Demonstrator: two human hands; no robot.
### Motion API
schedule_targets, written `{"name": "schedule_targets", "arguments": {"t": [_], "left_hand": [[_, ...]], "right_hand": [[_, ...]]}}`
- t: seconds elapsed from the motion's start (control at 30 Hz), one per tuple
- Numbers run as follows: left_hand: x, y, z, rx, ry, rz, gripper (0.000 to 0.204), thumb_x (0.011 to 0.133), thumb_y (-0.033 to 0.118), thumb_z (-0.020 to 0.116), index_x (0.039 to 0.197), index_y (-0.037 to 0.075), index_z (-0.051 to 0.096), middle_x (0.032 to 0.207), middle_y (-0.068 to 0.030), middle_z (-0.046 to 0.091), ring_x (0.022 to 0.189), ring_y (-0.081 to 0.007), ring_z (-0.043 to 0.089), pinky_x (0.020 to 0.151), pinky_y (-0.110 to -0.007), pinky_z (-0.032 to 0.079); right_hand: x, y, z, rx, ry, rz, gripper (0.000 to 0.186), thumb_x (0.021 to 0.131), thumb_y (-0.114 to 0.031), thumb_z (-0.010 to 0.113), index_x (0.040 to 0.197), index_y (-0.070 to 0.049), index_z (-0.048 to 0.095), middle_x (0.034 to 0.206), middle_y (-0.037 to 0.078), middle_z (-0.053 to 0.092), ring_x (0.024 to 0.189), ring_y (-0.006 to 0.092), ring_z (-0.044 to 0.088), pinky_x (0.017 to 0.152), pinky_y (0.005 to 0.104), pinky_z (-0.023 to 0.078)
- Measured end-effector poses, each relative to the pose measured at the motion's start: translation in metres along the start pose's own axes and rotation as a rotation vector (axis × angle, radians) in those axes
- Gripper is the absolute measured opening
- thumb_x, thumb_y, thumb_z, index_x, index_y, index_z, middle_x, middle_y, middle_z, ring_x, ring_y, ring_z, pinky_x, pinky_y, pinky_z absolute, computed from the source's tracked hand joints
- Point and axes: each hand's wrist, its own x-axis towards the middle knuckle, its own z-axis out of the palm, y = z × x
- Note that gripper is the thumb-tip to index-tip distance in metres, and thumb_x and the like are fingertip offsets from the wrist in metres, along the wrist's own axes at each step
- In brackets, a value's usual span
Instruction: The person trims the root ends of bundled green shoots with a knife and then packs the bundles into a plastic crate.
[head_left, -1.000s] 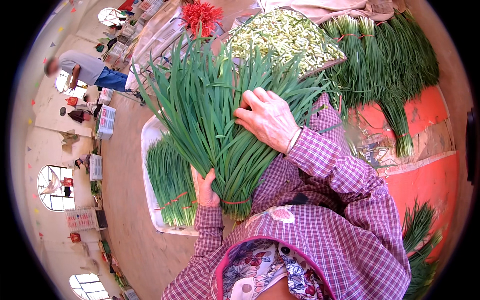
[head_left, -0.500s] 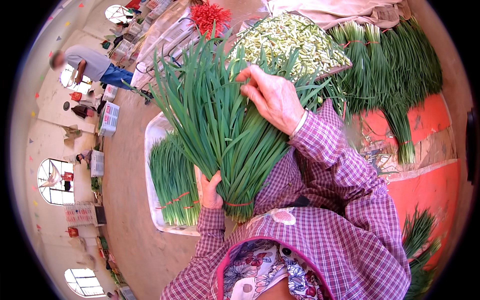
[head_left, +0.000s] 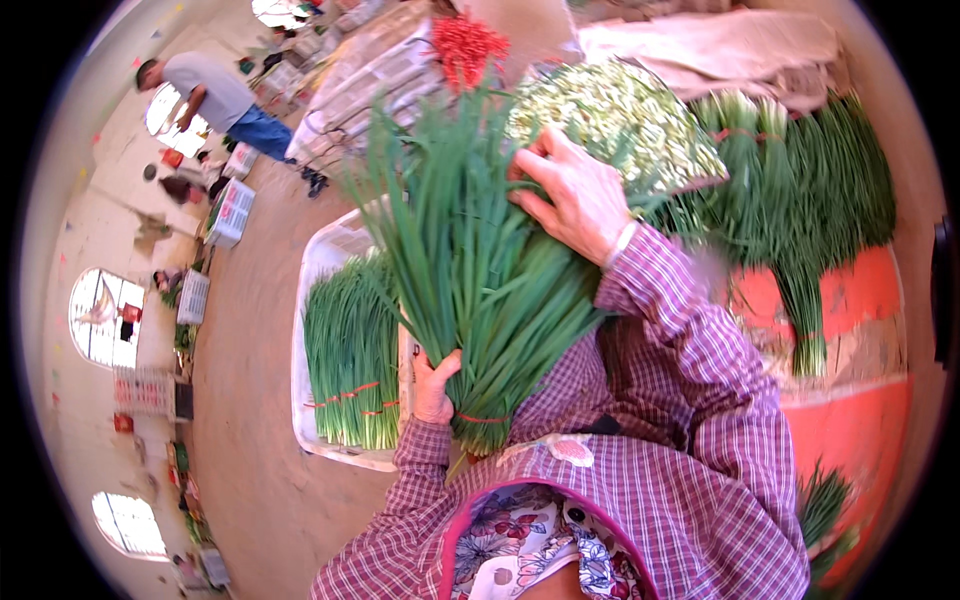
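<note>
A large bundle of garlic chives (head_left: 470,270) lies across my lap, leaves fanned toward the far side. A red band circles its pale stem end, near my body. My left hand (head_left: 434,388) grips the bundle's left side just above that band, thumb on top and the other fingers hidden under it. Up among the leaves on the right, my right hand (head_left: 572,195) has thumb and forefinger bent together on some leaves; blur hides how many. Beside my left hand, a white crate (head_left: 300,400) holds banded chives (head_left: 350,350).
Cut pale stem pieces (head_left: 615,115) are heaped beyond my right hand. Red ties (head_left: 468,50) hang at the far side. Banded chives (head_left: 800,180) line the right, over red sheeting (head_left: 860,290). Another person (head_left: 210,95) stands far left near crates (head_left: 232,212).
The whole view has shifted, so most things sit slightly farther right and lower. Both hands stay on the bundle; my right fingers have moved slightly among the leaves.
</note>
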Motion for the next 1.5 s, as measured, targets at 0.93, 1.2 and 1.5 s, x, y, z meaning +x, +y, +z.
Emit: {"name": "schedule_targets", "arguments": {"t": [0.93, 1.2, 1.5], "left_hand": [[0.009, -0.004, 0.028, 0.292, -0.196, 0.054, 0.051, 0.069, 0.022, 0.077, 0.107, -0.003, 0.055, 0.095, -0.0085, 0.064, 0.087, -0.0115, 0.058, 0.08, -0.026, 0.045], [0.011, -0.022, 0.028, 0.392, -0.112, 0.117, 0.065, 0.061, 0.043, 0.076, 0.108, 0.001, 0.06, 0.092, -0.0132, 0.067, 0.085, -0.0253, 0.064, 0.081, -0.033, 0.046], [0.02, -0.022, 0.032, 0.29, -0.162, 0.027, 0.05, 0.071, 0.022, 0.076, 0.111, -0.002, 0.057, 0.099, -0.0078, 0.064, 0.088, -0.0117, 0.058, 0.081, -0.027, 0.046]], "right_hand": [[-0.072, 0.063, -0.008, 0.458, -0.061, 0.382, 0.013, 0.085, -0.006, 0.056, 0.094, 0.004, 0.058, 0.08, 0.003, 0.058, 0.074, 0.0102, 0.049, 0.068, 0.024, 0.04], [-0.091, 0.088, -0.004, 0.513, -0.054, 0.437, 0.023, 0.089, -0.008, 0.056, 0.108, 0.005, 0.055, 0.088, 0.002, 0.057, 0.077, 0.0081, 0.048, 0.071, 0.0217, 0.041], [-0.082, 0.07, 0.009, 0.446, 0.36, 0.68, 0.019, 0.089, -0.018, 0.055, 0.098, -0.002, 0.059, 0.072, -0.004, 0.051, 0.059, 0.0032, 0.04, 0.052, 0.0173, 0.031]]}}
